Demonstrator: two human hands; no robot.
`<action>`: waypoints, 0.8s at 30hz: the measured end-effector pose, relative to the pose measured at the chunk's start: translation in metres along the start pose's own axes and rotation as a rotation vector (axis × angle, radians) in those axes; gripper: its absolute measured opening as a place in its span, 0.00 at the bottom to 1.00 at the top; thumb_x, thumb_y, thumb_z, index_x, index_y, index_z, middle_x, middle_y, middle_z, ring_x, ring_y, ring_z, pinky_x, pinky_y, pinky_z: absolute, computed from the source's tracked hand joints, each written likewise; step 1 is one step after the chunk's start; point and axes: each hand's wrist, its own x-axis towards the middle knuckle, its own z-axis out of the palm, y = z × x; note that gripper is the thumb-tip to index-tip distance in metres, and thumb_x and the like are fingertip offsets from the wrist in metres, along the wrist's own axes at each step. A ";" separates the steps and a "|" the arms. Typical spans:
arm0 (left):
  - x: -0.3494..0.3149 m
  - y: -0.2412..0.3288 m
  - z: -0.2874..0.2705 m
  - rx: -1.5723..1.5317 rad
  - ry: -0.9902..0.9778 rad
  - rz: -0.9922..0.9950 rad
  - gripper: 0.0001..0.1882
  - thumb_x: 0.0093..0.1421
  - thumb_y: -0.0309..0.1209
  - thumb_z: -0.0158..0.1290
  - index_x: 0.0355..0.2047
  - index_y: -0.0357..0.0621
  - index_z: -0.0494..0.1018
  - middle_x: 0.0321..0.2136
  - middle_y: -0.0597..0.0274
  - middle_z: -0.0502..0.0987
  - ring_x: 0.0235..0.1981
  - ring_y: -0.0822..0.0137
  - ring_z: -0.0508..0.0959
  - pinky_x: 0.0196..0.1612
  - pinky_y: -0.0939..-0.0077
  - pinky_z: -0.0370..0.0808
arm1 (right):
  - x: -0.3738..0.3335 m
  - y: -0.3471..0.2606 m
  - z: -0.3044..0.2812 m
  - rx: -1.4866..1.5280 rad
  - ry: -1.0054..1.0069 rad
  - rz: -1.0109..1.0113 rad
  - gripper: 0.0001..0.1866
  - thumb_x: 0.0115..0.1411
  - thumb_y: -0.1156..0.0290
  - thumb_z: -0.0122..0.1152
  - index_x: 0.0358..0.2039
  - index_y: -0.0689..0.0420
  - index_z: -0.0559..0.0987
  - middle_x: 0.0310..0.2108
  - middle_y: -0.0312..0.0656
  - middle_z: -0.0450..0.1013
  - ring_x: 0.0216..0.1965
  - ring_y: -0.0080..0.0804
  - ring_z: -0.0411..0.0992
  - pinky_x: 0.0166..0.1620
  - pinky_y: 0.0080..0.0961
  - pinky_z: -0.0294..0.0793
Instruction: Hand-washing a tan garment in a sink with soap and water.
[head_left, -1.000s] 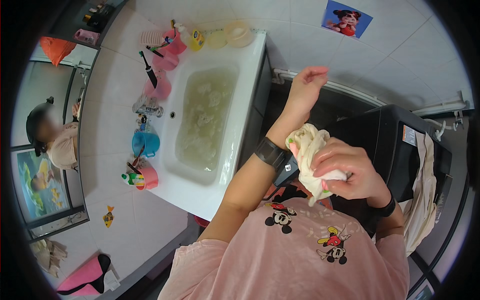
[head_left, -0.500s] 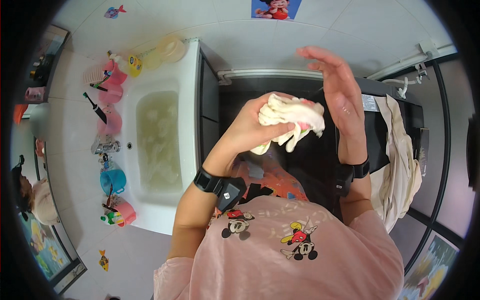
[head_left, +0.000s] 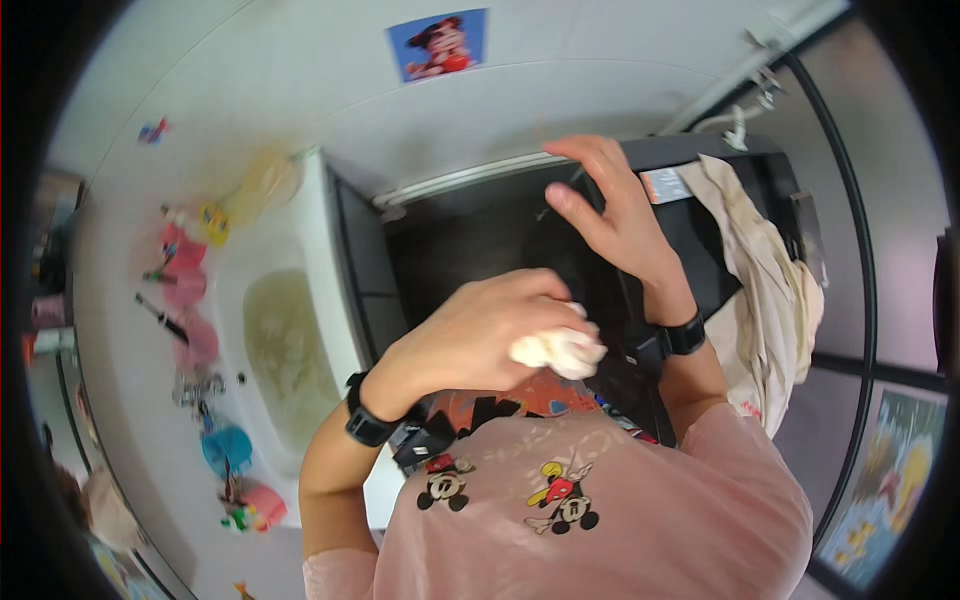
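Observation:
My left hand [head_left: 480,330] is closed around a bunched, wet-looking cream cloth [head_left: 560,352], held in front of my body. Most of the cloth is hidden in the fist, and only a crumpled end sticks out on the right. Higher up and to the right, my right hand [head_left: 622,225] is empty, its thumb and fingers apart. It hovers beside a dark, box-shaped appliance [head_left: 700,240], apart from the cloth.
To the left stands a white basin [head_left: 318,260] holding cloudy greenish water [head_left: 290,350]. Pink cups [head_left: 200,340], a blue cup [head_left: 227,450] and a tap [head_left: 200,388] line its far-left edge. Beige fabric [head_left: 755,290] drapes over the appliance at right.
My left hand has lowered and turned over, closing tighter on the cloth. My right hand has moved left and down, still empty. The whole view has tilted.

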 end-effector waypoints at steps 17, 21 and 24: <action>0.122 -0.042 0.068 -0.667 0.113 -0.403 0.20 0.48 0.25 0.54 0.43 0.37 0.66 0.34 0.64 0.73 0.32 0.78 0.72 0.33 0.84 0.70 | -0.338 0.038 -0.192 -0.847 0.485 1.254 0.29 0.41 0.76 0.55 0.48 0.65 0.65 0.34 0.58 0.71 0.37 0.45 0.70 0.43 0.30 0.67; 0.156 -0.043 0.098 -0.867 0.111 -0.380 0.21 0.48 0.28 0.57 0.42 0.37 0.66 0.33 0.63 0.73 0.29 0.78 0.72 0.31 0.85 0.69 | -0.337 -0.035 -0.262 -0.526 1.158 0.851 0.16 0.52 0.75 0.49 0.42 0.66 0.71 0.40 0.44 0.70 0.39 0.32 0.70 0.44 0.26 0.67; 0.192 -0.029 0.121 -0.979 0.090 -0.281 0.21 0.46 0.32 0.59 0.39 0.36 0.66 0.31 0.63 0.72 0.28 0.77 0.72 0.29 0.84 0.69 | -0.354 -0.104 -0.317 -0.589 1.366 0.618 0.17 0.53 0.73 0.49 0.43 0.66 0.69 0.42 0.44 0.69 0.42 0.33 0.68 0.46 0.27 0.65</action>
